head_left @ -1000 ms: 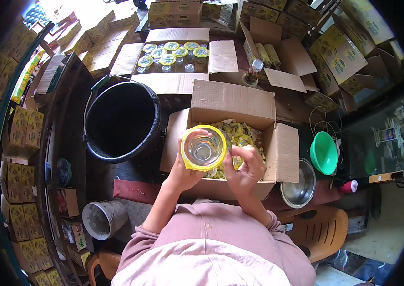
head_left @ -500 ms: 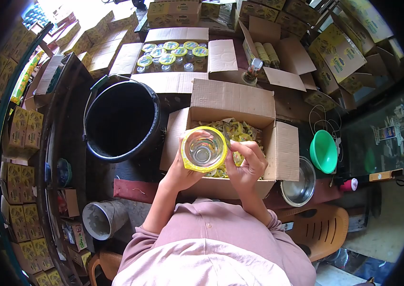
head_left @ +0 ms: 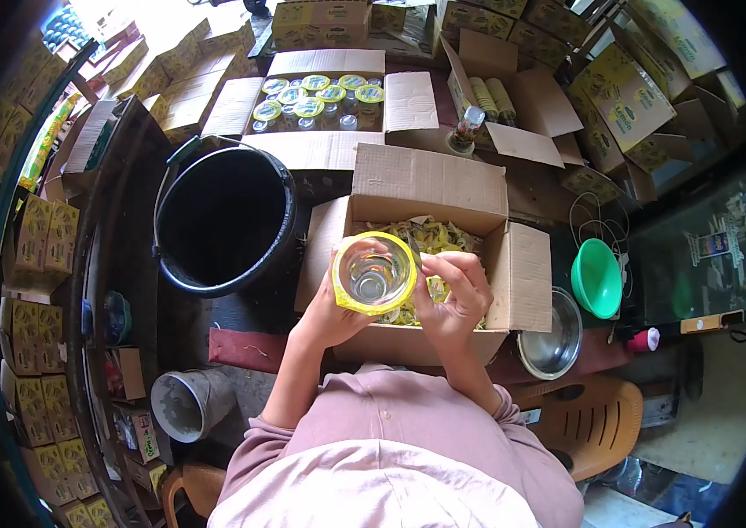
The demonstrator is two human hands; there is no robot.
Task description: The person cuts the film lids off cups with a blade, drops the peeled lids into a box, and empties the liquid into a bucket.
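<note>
A clear cup (head_left: 371, 280) with a yellow band around its rim is tilted so that its inside faces me. My left hand (head_left: 334, 306) is wrapped round the cup's left side. My right hand (head_left: 455, 297) is closed in a pinch close to the rim's right edge; a thin dark sliver shows by the fingertips, too small to name. Beneath both hands stands an open cardboard box (head_left: 430, 180) holding a heap of yellow and clear scraps (head_left: 443, 238).
A black bucket (head_left: 166, 273) stands left of the box, a grey bucket (head_left: 181, 407) below it. Further back, an open carton (head_left: 325, 151) holds several yellow-lidded cups (head_left: 309, 107). On the right are a green bowl (head_left: 597, 280), a metal bowl (head_left: 558, 343) and an orange chair (head_left: 588, 422).
My right hand has shifted slightly upward and left, its fingertips still by the rim. The cup has moved very slightly left and stays in my left hand.
</note>
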